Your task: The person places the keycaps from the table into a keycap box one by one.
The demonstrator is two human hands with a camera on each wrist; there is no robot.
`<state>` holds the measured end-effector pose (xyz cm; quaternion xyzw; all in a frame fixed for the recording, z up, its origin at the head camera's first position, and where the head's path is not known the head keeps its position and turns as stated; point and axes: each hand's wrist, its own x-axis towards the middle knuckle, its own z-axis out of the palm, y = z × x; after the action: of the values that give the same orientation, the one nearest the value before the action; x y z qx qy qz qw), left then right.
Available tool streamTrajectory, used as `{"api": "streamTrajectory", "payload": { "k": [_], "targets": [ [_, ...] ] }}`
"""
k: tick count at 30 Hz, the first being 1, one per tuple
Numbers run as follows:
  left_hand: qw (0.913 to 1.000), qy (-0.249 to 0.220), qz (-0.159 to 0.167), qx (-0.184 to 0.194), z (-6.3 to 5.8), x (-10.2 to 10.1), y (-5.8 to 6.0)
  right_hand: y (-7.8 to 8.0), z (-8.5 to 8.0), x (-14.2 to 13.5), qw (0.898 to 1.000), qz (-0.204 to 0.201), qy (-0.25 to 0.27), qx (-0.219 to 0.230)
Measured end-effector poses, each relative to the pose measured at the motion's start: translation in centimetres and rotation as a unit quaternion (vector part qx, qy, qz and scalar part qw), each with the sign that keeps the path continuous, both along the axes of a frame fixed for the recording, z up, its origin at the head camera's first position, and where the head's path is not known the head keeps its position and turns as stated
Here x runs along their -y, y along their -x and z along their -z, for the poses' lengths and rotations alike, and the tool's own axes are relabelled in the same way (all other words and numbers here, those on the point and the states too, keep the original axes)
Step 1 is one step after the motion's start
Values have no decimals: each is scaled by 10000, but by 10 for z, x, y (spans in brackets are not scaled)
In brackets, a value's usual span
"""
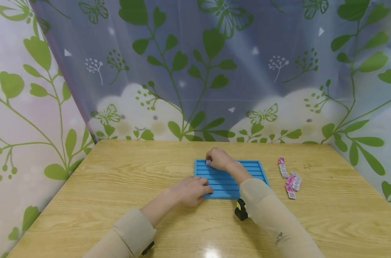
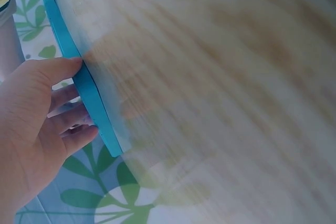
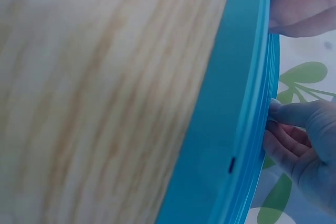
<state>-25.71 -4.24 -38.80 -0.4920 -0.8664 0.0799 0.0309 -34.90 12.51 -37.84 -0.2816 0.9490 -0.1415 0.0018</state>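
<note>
Leaf-printed curtains close in the far side of a pale wooden table (image 1: 118, 186), where a blue ridged plastic tray (image 1: 247, 172) lies flat at the middle. From the near left, the left hand (image 1: 190, 190) rests on the tray's near-left corner, fingers laid loosely over its edge, while the right hand (image 1: 216, 158) reaches across to the far-left part and pinches a small white tile (image 1: 208, 162). A loose row of pink-and-white tiles (image 1: 289, 179) lies well right of the tray, and a black wrist-mounted device (image 1: 241, 209) sits under the right sleeve.
</note>
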Motion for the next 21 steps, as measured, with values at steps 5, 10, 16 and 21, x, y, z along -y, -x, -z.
{"api": "streamTrajectory", "payload": {
  "k": [5,10,16,21],
  "targets": [
    [10000,29,0,-1,0,0,0,3,2,1,10000,80,-42,24],
    [10000,48,11,-24,-2,0,0,4,4,1,9999,107,-22,12],
    [10000,41,30,9,-3,0,-1,3,3,4,9999,83,71,59],
    [10000,3,0,39,-2,0,-1,2,2,6,9997,153,71,195]
  ]
}}
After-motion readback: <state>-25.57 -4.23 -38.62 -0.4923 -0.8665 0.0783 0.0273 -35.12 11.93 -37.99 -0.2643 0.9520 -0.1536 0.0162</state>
